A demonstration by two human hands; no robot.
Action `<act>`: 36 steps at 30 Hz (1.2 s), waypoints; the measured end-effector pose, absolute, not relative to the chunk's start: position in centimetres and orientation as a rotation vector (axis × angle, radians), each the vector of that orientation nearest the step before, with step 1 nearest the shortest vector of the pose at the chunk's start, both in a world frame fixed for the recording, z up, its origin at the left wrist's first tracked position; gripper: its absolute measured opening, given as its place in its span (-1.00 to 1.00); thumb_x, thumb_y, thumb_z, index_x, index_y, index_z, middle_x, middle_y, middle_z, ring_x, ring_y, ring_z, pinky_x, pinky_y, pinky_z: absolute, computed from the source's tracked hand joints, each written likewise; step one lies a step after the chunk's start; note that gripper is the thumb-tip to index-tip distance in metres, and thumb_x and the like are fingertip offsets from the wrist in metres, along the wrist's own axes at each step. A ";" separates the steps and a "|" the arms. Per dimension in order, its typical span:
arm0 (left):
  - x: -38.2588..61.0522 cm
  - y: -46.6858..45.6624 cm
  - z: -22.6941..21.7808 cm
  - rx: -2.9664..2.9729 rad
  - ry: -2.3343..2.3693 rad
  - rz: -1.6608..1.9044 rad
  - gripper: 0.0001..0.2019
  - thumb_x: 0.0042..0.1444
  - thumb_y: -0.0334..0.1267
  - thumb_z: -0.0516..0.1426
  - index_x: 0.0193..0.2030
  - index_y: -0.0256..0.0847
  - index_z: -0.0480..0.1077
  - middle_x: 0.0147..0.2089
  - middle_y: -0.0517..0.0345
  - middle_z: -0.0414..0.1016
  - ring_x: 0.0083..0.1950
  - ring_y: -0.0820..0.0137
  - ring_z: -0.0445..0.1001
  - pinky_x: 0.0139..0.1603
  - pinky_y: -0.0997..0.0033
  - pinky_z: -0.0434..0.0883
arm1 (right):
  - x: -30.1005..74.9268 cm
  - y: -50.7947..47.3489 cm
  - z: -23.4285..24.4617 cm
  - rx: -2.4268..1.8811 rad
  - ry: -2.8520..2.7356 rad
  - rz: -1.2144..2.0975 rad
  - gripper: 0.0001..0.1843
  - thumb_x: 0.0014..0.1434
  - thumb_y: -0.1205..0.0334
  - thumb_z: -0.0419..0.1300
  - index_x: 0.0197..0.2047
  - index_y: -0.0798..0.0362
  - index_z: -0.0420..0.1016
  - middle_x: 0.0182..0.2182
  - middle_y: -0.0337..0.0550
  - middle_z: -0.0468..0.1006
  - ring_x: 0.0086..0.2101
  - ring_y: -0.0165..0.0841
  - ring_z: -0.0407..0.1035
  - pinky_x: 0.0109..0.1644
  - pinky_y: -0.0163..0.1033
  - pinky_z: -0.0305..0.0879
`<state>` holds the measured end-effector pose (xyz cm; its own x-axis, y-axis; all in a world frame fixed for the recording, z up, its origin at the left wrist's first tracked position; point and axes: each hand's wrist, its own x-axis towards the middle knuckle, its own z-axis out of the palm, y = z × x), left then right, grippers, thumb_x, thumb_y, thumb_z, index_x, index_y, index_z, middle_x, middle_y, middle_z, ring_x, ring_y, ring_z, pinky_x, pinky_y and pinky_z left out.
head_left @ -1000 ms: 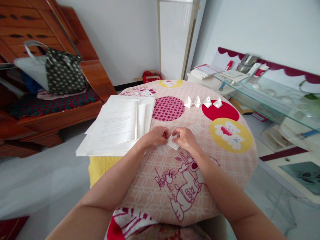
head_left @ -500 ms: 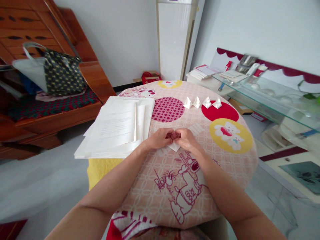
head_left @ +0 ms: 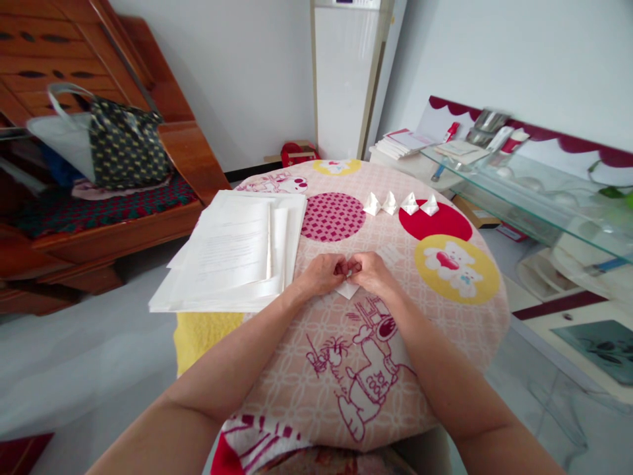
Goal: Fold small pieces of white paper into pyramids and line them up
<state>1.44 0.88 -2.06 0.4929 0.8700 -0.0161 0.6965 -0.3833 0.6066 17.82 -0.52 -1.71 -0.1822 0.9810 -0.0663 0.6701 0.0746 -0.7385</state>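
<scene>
Close together over the middle of the table, my left hand (head_left: 324, 273) and my right hand (head_left: 370, 270) pinch a small piece of folded white paper (head_left: 348, 290). Its pointed lower corner shows beneath my fingers; the upper part is hidden by them. Farther back on the right stands a row of several small folded white paper shapes (head_left: 390, 203) with peaked tops. To the left lies a stack of white paper sheets (head_left: 232, 244), the top ones bearing printed text.
A patterned cloth covers the round table (head_left: 316, 389). On the right is a glass shelf (head_left: 539, 204) with items on it, beside a pile of booklets (head_left: 401, 142). A wooden bench (head_left: 182, 152) holding a dotted bag (head_left: 126, 145) stands at the left.
My fingers have shifted slightly on the folded paper, and my thumbs and fingertips sit a little further apart. The stack and the row of folded shapes stay where they were.
</scene>
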 end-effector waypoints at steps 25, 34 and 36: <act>1.4 0.8 -3.2 2.245 1.304 0.512 -0.53 0.00 -0.51 0.15 0.09 -0.26 0.51 -0.14 0.06 0.56 -0.16 0.34 0.52 -0.06 0.35 0.45 | 20.5 -0.2 -0.7 -1.849 -1.823 0.880 -0.80 -0.15 0.58 0.31 -0.53 0.09 0.52 -0.63 -0.29 0.49 -0.53 -0.41 0.40 -0.39 -0.33 0.26; 0.8 0.7 -3.1 2.406 1.061 0.519 -0.56 0.14 -0.49 0.11 0.15 -0.20 0.51 0.07 0.01 0.50 0.07 0.29 0.51 0.20 0.26 0.41 | 21.5 -0.8 -1.3 -1.728 -1.556 1.057 -0.85 0.11 0.39 0.20 -0.48 0.12 0.52 -0.61 -0.23 0.50 -0.64 -0.48 0.34 -0.59 -0.39 0.12; 0.8 0.7 -3.0 2.390 1.081 0.555 -0.60 0.11 -0.49 0.13 0.08 -0.20 0.54 0.00 0.03 0.51 0.00 0.31 0.52 0.13 0.29 0.43 | 21.4 -0.7 -1.6 -1.701 -1.522 1.080 -0.80 0.16 0.29 0.21 -0.49 0.12 0.50 -0.59 -0.20 0.52 -0.63 -0.48 0.34 -0.62 -0.40 0.09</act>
